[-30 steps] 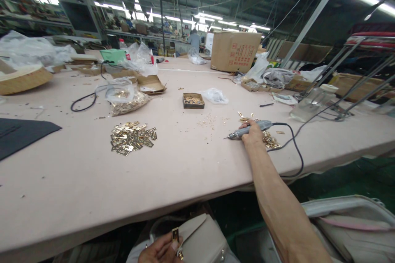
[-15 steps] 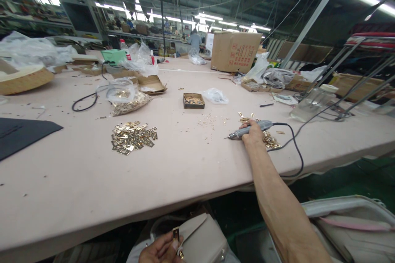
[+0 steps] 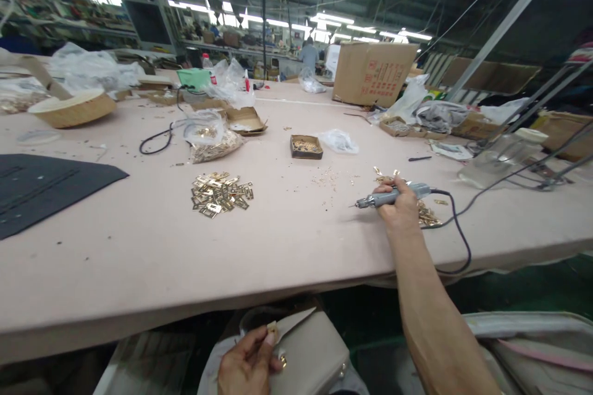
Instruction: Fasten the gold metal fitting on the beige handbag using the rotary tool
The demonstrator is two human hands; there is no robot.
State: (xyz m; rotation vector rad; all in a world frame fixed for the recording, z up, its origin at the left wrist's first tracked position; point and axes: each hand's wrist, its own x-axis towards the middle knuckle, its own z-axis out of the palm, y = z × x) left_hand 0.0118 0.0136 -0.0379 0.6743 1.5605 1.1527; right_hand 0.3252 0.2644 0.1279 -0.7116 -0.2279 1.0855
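My left hand [image 3: 250, 361] pinches a small gold metal plate [image 3: 272, 326] at the edge of the flap of a beige handbag [image 3: 319, 345], below the table's front edge. A gold fitting [image 3: 283, 360] shows on the bag's front beside my fingers. My right hand [image 3: 401, 207] is wrapped round a grey electric screwdriver [image 3: 382, 199], held over the table with its bit pointing left. Gold parts [image 3: 427, 215] lie partly hidden behind that hand. Further left sits a pile of gold plates [image 3: 220, 193] with rectangular cut-outs.
Tiny screws [image 3: 327, 179] are scattered near a small cardboard box [image 3: 306, 147] of small parts. A bulging plastic bag [image 3: 215, 143], a dark sheet [image 3: 50, 191], a clear jar [image 3: 503, 157] and a large carton [image 3: 374, 73] stand about. The screwdriver's cord [image 3: 458, 225] loops at right.
The view has turned slightly left. My left hand has tilted the gold plate and brought it against the bag's flap. My right hand still grips the screwdriver, its fingers slightly shifted.
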